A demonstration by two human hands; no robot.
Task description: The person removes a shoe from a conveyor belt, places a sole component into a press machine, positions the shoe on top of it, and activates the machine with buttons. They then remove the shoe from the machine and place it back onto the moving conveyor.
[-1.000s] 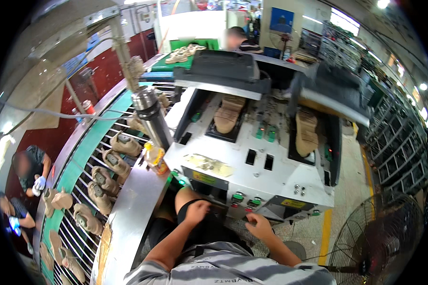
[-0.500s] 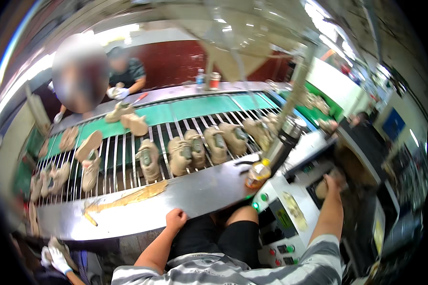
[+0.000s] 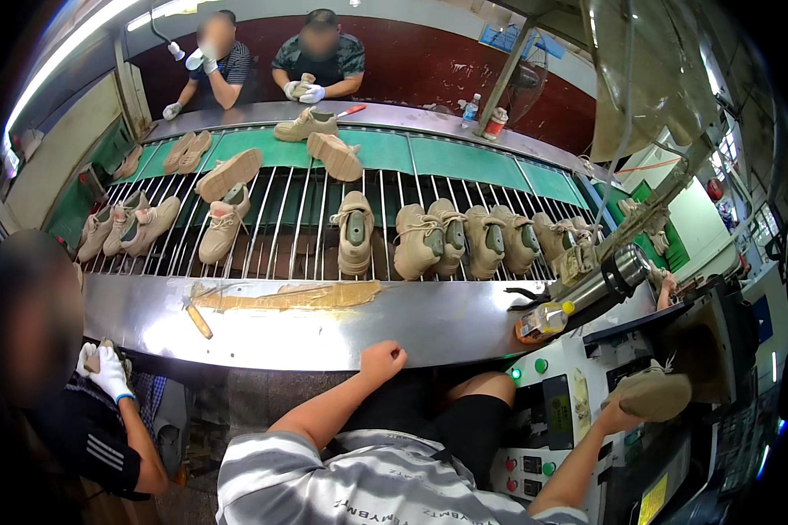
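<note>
My right hand (image 3: 620, 416) grips a beige lace-up shoe (image 3: 652, 395) near its heel end, in front of a dark machine (image 3: 718, 346) at the right. The shoe's sole faces partly towards me and its laces stick up. My left hand (image 3: 383, 360) is curled into a fist at the front edge of the steel tabletop (image 3: 446, 337), with nothing seen in it. Beyond the tabletop, several beige shoes (image 3: 418, 243) stand on a conveyor of metal rods (image 3: 306, 254), some upright and some tipped over.
By the machine's control panel (image 3: 547, 407) lie a bottle with a yellow cap (image 3: 543, 322) and a steel flask (image 3: 608, 284). A yellow-handled tool (image 3: 198, 320) lies near brown tape (image 3: 289, 296). A gloved co-worker (image 3: 105, 437) sits at left; two people are across the conveyor.
The view has swung towards the right. My right hand has drawn the shoe back from the machine, where it was partly hidden. My left hand stays curled at the table edge.
</note>
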